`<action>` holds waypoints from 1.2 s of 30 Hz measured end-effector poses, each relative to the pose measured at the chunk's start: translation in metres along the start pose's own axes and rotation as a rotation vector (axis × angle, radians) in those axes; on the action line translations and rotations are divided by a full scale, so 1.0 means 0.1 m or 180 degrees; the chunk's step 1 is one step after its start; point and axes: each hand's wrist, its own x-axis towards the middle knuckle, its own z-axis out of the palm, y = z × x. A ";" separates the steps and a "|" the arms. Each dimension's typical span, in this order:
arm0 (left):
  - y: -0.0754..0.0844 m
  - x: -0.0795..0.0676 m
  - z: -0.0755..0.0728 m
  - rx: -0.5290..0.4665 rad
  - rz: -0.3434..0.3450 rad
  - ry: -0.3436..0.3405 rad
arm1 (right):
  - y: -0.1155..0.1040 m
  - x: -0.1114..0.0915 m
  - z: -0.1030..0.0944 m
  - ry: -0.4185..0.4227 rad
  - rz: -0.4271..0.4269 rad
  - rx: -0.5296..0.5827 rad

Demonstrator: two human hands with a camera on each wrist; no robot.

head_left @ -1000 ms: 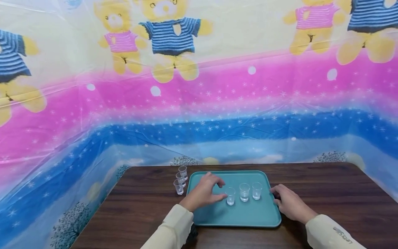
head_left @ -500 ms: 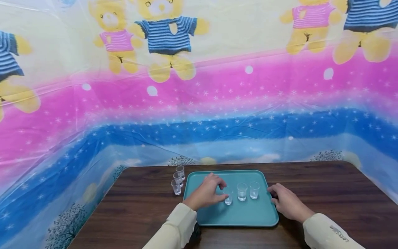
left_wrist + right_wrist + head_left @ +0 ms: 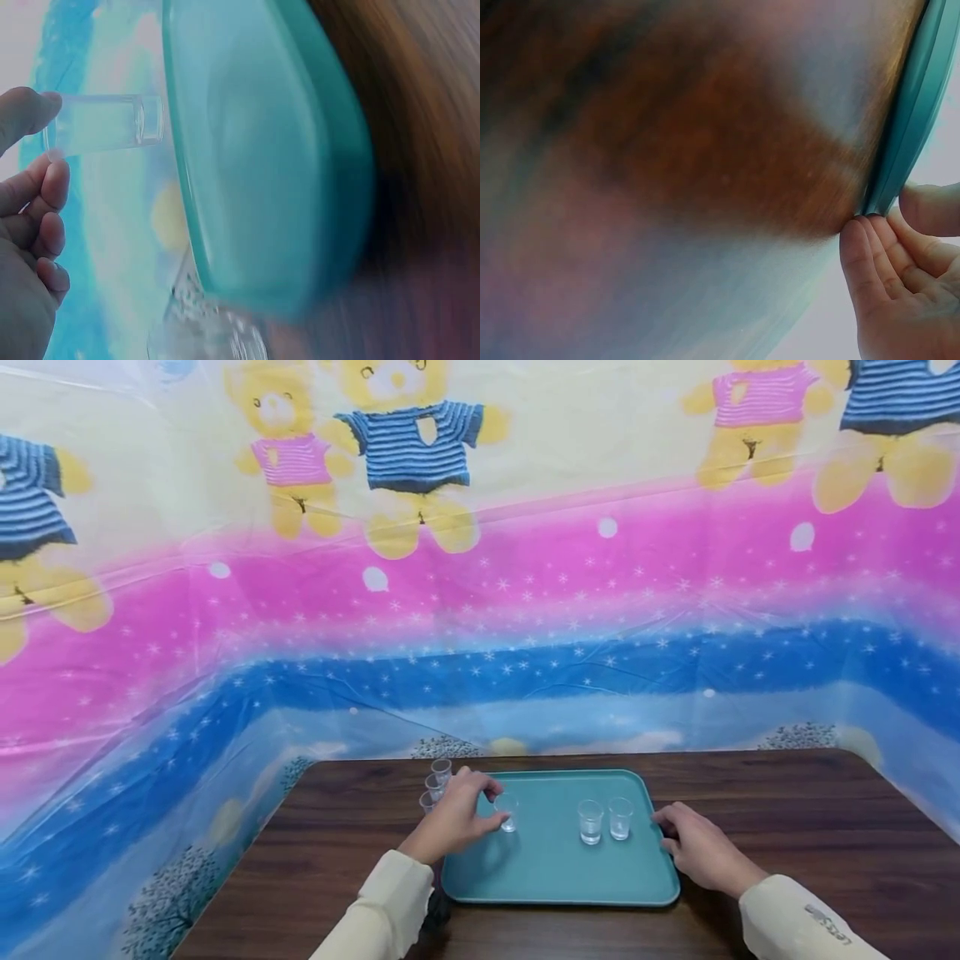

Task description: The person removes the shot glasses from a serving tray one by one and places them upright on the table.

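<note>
My left hand point(image 3: 453, 817) pinches a small clear shot glass point(image 3: 507, 812) near its rim, over the left part of the teal tray point(image 3: 555, 881). In the left wrist view the glass point(image 3: 105, 124) shows between the thumb and fingertips, its base apart from the tray surface. Two more clear shot glasses stand upright on the tray's right half, one point(image 3: 590, 822) beside the other point(image 3: 620, 818). My right hand point(image 3: 701, 847) holds the tray's right rim; in the right wrist view the rim point(image 3: 907, 120) meets the thumb and fingertips.
Left of the tray, a row of three clear glasses, one being a back glass point(image 3: 441, 768), stands on the dark wooden table point(image 3: 315, 860), partly hidden by my left hand. A printed cloth point(image 3: 480, 677) with bears hangs behind the table.
My left hand has taken hold of the leftmost glass on the tray and carried it left. The right hand stays at the tray's right rim.
</note>
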 end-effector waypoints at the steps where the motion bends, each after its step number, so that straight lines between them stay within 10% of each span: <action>1: -0.03 -0.03 -0.03 0.0009 -0.0021 0.0016 | 0.00 0.00 0.00 0.0003 -0.0003 -0.0007; 19: -0.44 -0.46 -0.41 0.0003 -0.0532 0.0320 | 0.03 0.02 0.01 0.0012 -0.0034 -0.0002; 36: -0.62 -0.65 -0.40 0.0414 -0.1215 0.0148 | 0.02 0.01 0.00 0.0041 -0.0089 0.0022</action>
